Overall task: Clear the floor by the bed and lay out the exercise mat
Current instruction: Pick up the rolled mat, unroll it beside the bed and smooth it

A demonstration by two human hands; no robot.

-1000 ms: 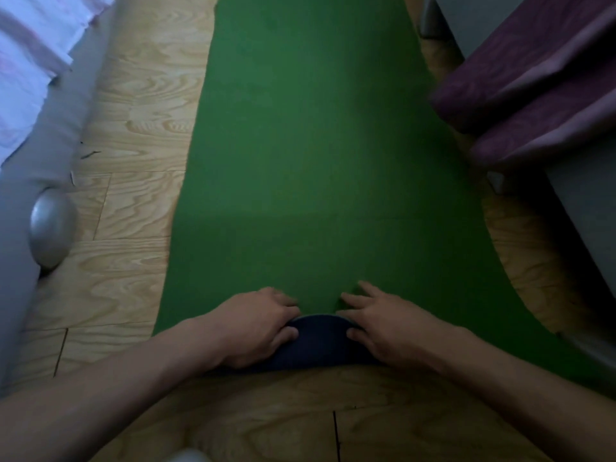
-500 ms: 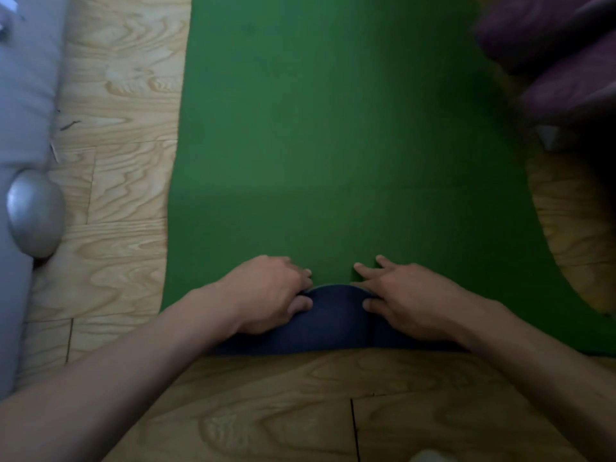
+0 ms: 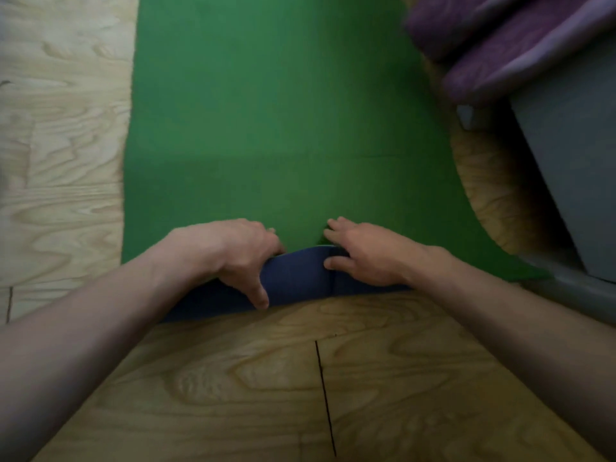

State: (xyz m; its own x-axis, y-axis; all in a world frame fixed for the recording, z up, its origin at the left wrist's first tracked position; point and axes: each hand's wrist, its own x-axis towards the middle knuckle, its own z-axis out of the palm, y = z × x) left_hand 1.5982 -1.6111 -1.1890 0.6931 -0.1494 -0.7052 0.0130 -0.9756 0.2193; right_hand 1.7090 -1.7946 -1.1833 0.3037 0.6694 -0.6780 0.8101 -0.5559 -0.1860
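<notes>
The green exercise mat [image 3: 283, 121] is being shown spread flat along the wooden floor [image 3: 233, 388], running away from the camera between a pale stretch of boards on the left and a grey bed frame [image 3: 573, 168] on the right. Its near end is being kept curled up, so that the dark blue underside [image 3: 296, 278] is being displayed as a raised band facing the camera. This curled edge is being gripped by the left hand [image 3: 240, 255], whose fingers are being folded over the top while the thumb is being pressed down the blue face. The same edge is being pinched by the right hand [image 3: 366, 255], fingers lying on the green surface and thumb against the blue. A purple blanket [image 3: 500, 45] is being draped over the frame's corner.
</notes>
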